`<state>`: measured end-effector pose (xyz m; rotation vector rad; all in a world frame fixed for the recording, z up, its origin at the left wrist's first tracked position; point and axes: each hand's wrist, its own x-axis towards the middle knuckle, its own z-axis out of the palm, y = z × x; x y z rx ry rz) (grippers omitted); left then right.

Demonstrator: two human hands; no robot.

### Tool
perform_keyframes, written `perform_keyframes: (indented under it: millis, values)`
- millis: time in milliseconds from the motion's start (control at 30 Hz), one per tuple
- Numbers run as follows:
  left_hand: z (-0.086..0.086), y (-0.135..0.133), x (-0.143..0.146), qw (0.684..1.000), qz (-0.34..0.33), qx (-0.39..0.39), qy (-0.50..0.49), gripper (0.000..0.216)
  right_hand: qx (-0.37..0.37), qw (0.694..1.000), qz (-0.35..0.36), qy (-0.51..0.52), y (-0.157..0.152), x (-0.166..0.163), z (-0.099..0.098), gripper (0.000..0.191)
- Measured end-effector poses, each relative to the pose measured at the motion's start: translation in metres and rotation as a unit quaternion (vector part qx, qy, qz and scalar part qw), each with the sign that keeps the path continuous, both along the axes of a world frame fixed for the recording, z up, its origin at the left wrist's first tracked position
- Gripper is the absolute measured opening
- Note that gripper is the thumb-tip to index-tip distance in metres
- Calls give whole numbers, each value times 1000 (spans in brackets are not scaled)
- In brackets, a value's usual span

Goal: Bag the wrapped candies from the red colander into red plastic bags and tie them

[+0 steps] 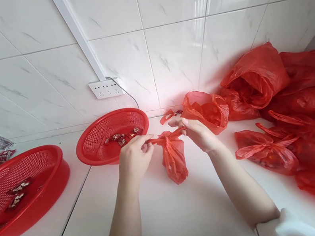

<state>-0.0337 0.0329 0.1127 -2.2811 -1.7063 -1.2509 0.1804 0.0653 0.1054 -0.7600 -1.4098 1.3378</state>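
Note:
A small red plastic bag (174,158) hangs between my hands above the white counter, its two handles stretched sideways into a knot at its neck. My left hand (134,158) pinches the left handle. My right hand (195,131) pinches the right handle. Both hands are level with the bag's top, and the bag's body dangles below them, touching or just above the counter. Just behind my right hand stands an open red bag (208,110) with red contents.
A round red perforated basket (96,148) with a few small wrapped packets sits behind my left hand. A larger red basket (35,182) lies at the left. Tied and loose red bags (271,147) pile up on the right. A wall socket (106,88) is on the tiled wall.

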Motion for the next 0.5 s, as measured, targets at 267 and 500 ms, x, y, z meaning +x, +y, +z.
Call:
perform_keyframes:
  millis: [267,500]
  values:
    - [11,4,-23,999,40,17,-20,34,3,976,-170,-136,9,34,1,60]
    - [22,-2,-52,994,31,-69,-75,43,-10,917,-374,-140,8,84,1,64]
